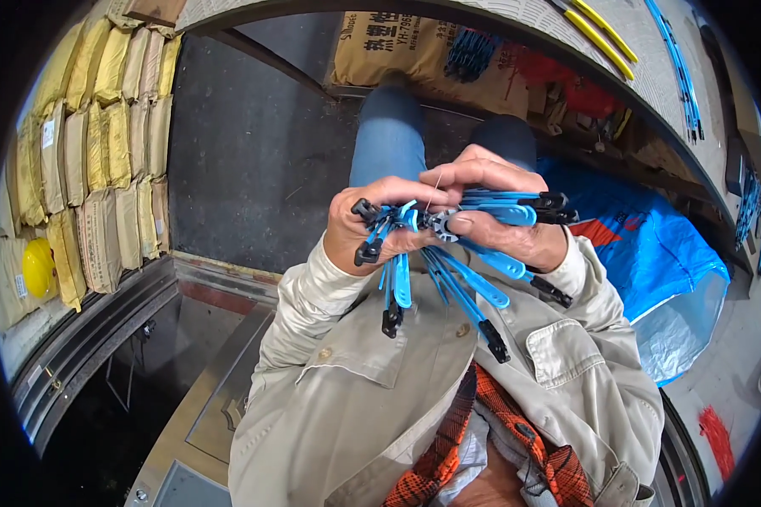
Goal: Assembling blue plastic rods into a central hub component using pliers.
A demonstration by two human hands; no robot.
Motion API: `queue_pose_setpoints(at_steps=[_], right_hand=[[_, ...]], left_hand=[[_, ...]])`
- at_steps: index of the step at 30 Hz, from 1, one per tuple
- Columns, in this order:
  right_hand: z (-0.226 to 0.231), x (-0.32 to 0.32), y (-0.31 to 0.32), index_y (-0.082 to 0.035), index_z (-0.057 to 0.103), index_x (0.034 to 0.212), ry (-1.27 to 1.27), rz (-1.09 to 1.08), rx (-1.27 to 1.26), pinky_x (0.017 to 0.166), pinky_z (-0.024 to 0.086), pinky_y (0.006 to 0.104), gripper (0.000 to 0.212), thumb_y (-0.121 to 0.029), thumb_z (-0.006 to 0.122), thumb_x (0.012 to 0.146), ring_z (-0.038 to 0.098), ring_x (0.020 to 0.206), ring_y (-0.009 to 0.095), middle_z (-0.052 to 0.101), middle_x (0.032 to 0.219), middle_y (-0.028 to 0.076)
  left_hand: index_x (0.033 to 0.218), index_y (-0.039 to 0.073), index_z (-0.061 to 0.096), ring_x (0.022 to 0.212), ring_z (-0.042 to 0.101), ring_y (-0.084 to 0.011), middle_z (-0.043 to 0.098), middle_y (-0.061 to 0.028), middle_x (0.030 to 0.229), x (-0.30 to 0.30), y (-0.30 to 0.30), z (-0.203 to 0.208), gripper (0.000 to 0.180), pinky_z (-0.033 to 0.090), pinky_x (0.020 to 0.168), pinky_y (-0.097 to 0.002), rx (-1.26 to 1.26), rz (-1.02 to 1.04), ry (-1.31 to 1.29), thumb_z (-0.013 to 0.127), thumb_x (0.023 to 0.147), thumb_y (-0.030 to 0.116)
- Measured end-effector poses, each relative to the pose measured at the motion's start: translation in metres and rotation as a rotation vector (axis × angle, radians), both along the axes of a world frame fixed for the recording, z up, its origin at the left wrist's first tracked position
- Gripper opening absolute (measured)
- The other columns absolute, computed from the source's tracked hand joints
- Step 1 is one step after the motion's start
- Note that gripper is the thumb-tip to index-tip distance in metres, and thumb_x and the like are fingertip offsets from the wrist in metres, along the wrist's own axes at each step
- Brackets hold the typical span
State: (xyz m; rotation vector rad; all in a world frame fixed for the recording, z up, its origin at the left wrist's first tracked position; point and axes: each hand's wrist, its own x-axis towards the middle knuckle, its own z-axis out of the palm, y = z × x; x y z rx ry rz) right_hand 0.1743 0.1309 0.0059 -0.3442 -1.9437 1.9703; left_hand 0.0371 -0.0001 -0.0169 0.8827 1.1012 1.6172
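Note:
Close in front of my chest, both hands grip a bunch of blue plastic strips with black ends (484,284), which fan outward and downward. My left hand (353,221) is closed on the left part of the bunch. My right hand (506,235) is closed around the right part, its thumb pressing beside a small grey toothed round piece (445,226) at the centre. A thin pale thread or wire (435,193) rises between the fingertips of both hands. Fingers and strips hide how the strips join at the middle.
A curved workbench (558,42) holds yellow-handled pliers (599,40) and more blue strips (678,72). Beneath it, another blue-black bundle (472,55) lies on sacks. At right is a blue plastic bag (664,245); red strands (716,441) lie lower right. Stacked sacks (101,144) and a yellow helmet (39,268) are left.

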Motion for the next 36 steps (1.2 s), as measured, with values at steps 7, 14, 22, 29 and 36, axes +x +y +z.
queue_pose_setpoints(at_steps=[7,14,22,29,36], right_hand=[[-0.002,-0.004,-0.002,-0.002,0.064,0.089,-0.015,0.015,-0.151,0.056,0.039,0.0199,0.015,-0.007,0.063,0.074,0.048,0.063,0.008,0.058,0.073,0.003],[0.007,-0.007,-0.015,-0.002,0.062,0.080,-0.141,-0.156,-0.237,0.051,0.036,0.0178,0.009,-0.007,0.064,0.073,0.045,0.056,0.006,0.057,0.065,0.000],[0.007,-0.008,-0.017,-0.002,0.058,0.073,-0.125,-0.191,-0.194,0.049,0.035,0.0172,0.008,-0.006,0.065,0.072,0.044,0.054,0.006,0.056,0.062,0.000],[0.006,-0.010,-0.017,-0.003,0.057,0.076,-0.104,-0.132,-0.216,0.058,0.043,0.0221,0.007,-0.003,0.064,0.073,0.052,0.064,0.011,0.059,0.074,0.006],[-0.009,-0.012,-0.017,-0.001,0.059,0.079,0.080,-0.114,-0.276,0.055,0.041,0.0205,0.016,-0.005,0.072,0.070,0.051,0.061,0.010,0.059,0.075,0.006]], left_hand=[[0.080,0.004,0.058,0.070,0.055,-0.0152,0.058,-0.0100,0.091,-0.001,0.004,-0.012,0.030,0.044,0.063,-0.0231,0.099,0.190,0.140,0.079,0.060,0.005],[0.080,0.004,0.056,0.073,0.053,-0.0155,0.055,-0.0097,0.093,-0.016,-0.003,-0.011,0.029,0.043,0.066,-0.0263,0.079,0.027,0.283,0.078,0.062,0.007],[0.081,0.003,0.056,0.076,0.056,-0.0186,0.059,-0.0138,0.093,-0.011,-0.006,-0.008,0.024,0.045,0.067,-0.0285,0.065,0.057,0.351,0.074,0.065,0.007],[0.084,0.002,0.056,0.074,0.058,-0.0204,0.061,-0.0168,0.095,0.002,-0.006,-0.004,0.025,0.047,0.064,-0.0279,0.100,0.200,0.280,0.072,0.066,0.008],[0.096,-0.001,0.059,0.075,0.060,-0.0213,0.062,-0.0175,0.096,-0.001,-0.011,-0.005,0.032,0.049,0.064,-0.0281,0.084,0.196,0.314,0.071,0.068,0.008]])
